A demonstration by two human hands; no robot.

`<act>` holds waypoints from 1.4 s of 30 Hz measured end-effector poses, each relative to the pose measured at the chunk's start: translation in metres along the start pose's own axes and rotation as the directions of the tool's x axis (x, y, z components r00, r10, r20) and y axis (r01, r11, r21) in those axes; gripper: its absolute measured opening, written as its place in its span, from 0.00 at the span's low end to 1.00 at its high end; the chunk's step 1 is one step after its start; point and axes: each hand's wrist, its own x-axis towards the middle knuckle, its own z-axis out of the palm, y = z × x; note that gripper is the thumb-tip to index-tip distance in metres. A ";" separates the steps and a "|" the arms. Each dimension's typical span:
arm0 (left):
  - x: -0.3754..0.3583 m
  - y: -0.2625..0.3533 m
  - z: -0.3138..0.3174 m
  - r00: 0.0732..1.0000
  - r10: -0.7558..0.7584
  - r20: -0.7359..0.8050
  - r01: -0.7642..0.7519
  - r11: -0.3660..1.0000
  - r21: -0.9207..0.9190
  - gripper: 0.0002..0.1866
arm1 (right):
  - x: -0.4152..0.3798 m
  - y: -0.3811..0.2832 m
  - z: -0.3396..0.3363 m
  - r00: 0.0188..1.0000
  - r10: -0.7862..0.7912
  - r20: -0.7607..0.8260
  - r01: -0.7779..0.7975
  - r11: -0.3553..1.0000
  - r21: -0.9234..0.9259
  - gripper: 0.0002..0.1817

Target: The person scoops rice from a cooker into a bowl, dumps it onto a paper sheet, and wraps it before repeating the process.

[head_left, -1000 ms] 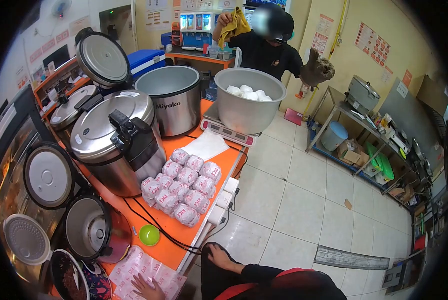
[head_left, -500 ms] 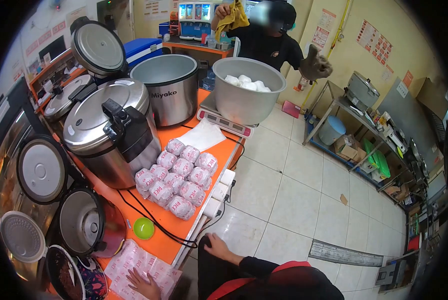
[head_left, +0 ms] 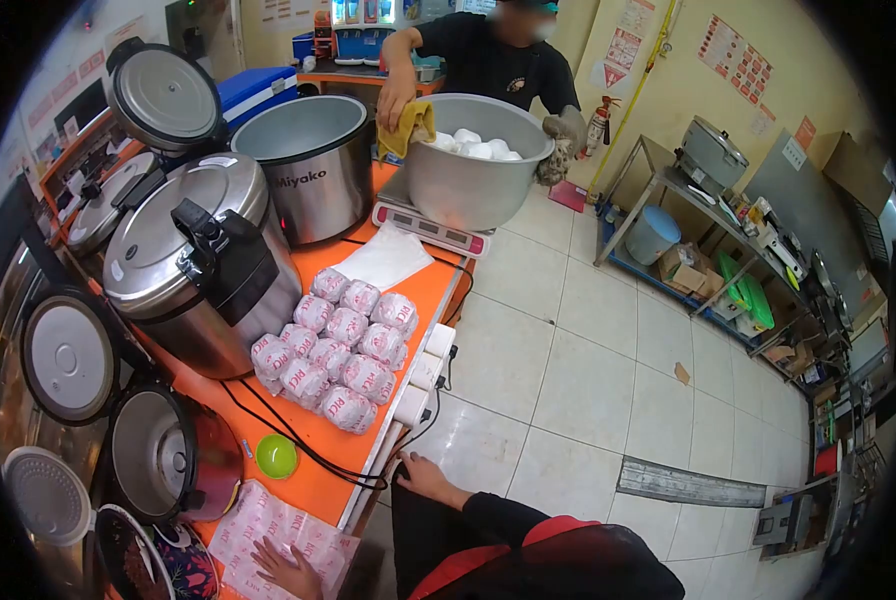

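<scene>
My left hand (head_left: 290, 572) lies flat with fingers spread on a sheet of white paper printed in pink (head_left: 313, 540), at the table's near end. My right hand (head_left: 430, 478) rests over my dark-clothed leg beside the table edge, fingers loosely extended and holding nothing. Close to the paper are a green bowl (head_left: 276, 456) and a small red rice cooker (head_left: 218, 455) with its lid up. Beyond the bowl, several round bundles wrapped in printed "RICE" paper (head_left: 346, 328) sit grouped together. A patterned pot (head_left: 186, 565) with dark food and a utensil stands left of the paper.
A co-worker (head_left: 498, 70) grips a big metal pot (head_left: 468, 195) of white bundles with a yellow cloth and a gloved hand, over a scale (head_left: 433, 230). Large cookers (head_left: 193, 260) line the table's left side. Black cables (head_left: 298, 440) cross the tabletop; power sockets (head_left: 423, 380) edge it.
The co-worker's hands have come down from the air onto the pot's rim, cloth on one side and glove on the other. My hands stay in place; the view has shifted slightly.
</scene>
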 end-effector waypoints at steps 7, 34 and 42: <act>-0.001 0.001 -0.002 1.000 0.003 -0.004 -0.003 1.000 -0.009 0.30 | -0.010 0.003 -0.005 0.980 -0.183 0.073 0.179 0.982 0.054 0.31; 0.007 -0.027 0.019 0.977 0.092 -0.191 -0.107 0.992 -0.073 0.34 | -0.022 -0.082 -0.045 0.669 -0.430 0.606 0.188 0.887 0.423 0.17; 0.031 -0.050 0.028 0.997 -0.036 0.067 0.062 0.897 -0.437 0.36 | 0.045 -0.216 -0.110 0.569 -0.649 0.504 0.562 0.755 0.338 0.15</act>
